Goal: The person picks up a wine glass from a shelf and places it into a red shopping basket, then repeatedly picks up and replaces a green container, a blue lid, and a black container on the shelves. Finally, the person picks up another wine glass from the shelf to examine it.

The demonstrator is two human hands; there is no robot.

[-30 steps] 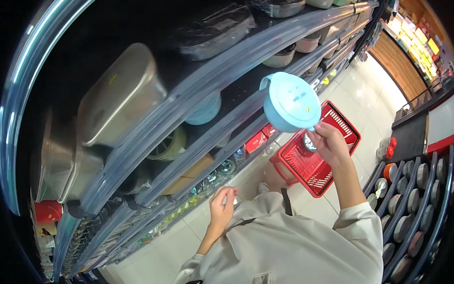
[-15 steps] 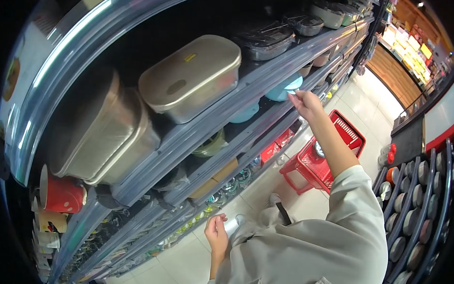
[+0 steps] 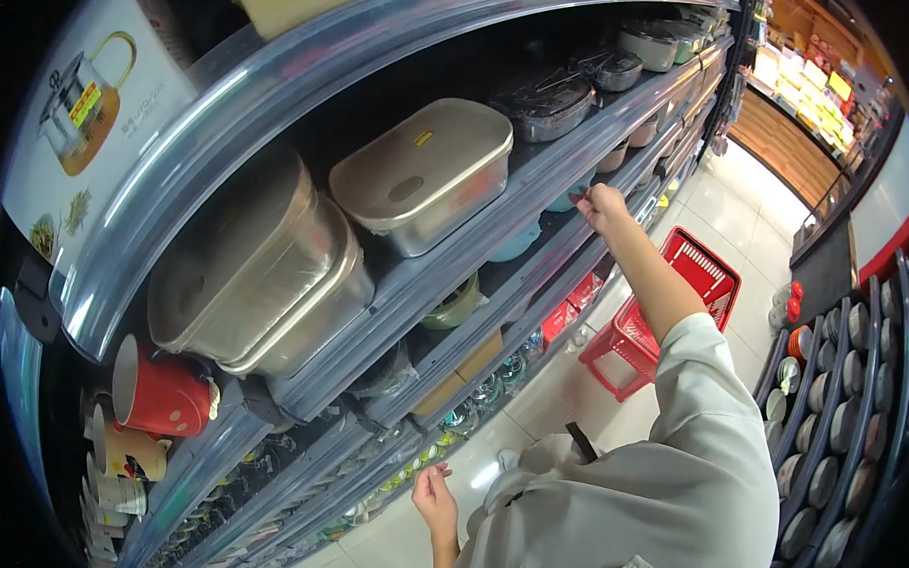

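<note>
My right hand (image 3: 601,207) reaches to the second shelf with its fingers closed at the edge of a light blue bowl (image 3: 570,193). The upper shelf's rim hides most of that bowl. Beside it on the same shelf sits another light blue bowl (image 3: 517,242). Low in front of my body, my left hand (image 3: 435,498) has its fingers loosely curled in, with nothing visible in them. On the shelf above are a lidded metal food container (image 3: 423,173) and a stack of large metal containers (image 3: 265,267).
A red shopping basket (image 3: 622,350) stands on the floor past my right arm. Red patterned paper cups (image 3: 160,389) hang at the left shelf end, near a boxed teapot (image 3: 90,101). Another rack with round items (image 3: 824,447) is on the right.
The blue bowl in my right hand has moved back into the shelf and shows less. My view has shifted, so the shelves sit farther right and more of the teapot box shows.
</note>
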